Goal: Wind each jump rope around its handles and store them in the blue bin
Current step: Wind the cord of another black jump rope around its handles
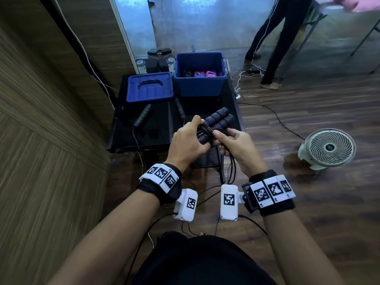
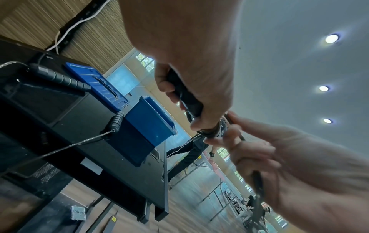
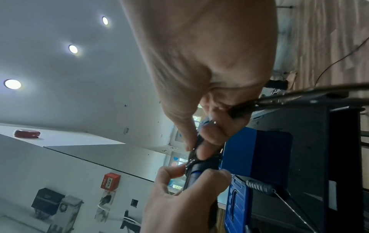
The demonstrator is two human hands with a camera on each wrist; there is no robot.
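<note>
two handles (image 1: pixel 214 125) clamped side by side in left hand (image 1: pixel 188 141) to serve as a spool above surface (image 1: pixel 144 138); right hand (image 1: pixel 236 148) pinching rope (image 1: pixel 231 164), feeding turns on. blue bin (image 1: pixel 198 83) open behind, ready for the bundle.

A dark wood-plank floor (image 1: pixel 308 112) runs beside a striped brown wood-panelled wall (image 1: pixel 41 120). A white round floor fan (image 1: pixel 329 148) sits on the floor. Round recessed lights (image 2: pixel 331 38) glow in the pale grey ceiling (image 2: pixel 289 71).

four handles (image 1: pixel 218 122), one bin (image 1: pixel 198 83), one lid (image 1: pixel 149 87)
</note>
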